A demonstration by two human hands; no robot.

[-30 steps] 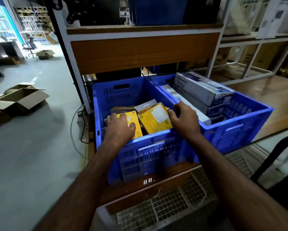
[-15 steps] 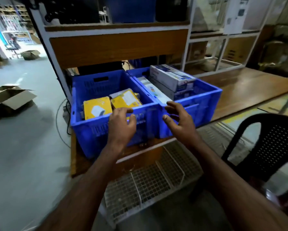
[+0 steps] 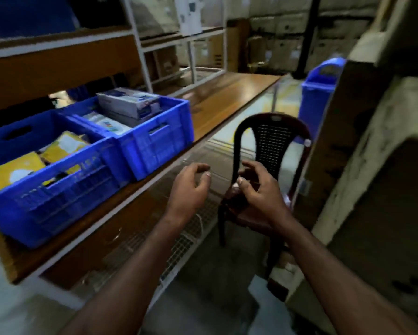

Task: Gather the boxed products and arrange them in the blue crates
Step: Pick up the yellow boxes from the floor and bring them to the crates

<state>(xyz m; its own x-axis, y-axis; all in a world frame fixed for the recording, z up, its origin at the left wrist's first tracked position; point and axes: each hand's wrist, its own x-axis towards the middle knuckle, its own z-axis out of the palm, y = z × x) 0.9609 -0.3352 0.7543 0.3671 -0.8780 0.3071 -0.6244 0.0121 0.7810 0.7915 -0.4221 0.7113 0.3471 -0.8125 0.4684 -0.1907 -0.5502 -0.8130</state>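
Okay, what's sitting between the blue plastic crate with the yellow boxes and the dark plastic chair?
In the head view, the second blue plastic crate, holding grey-white boxes, sits between the blue plastic crate with yellow boxes and the dark plastic chair.

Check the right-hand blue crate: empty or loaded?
Loaded. The right-hand blue crate holds stacked grey-white boxes rising above its rim.

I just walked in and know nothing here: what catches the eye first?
Two bright blue crates sit side by side on the wooden shelf at left, one holding yellow boxes, the other grey ones. In front, the left hand and right hand hover empty before a dark plastic chair.
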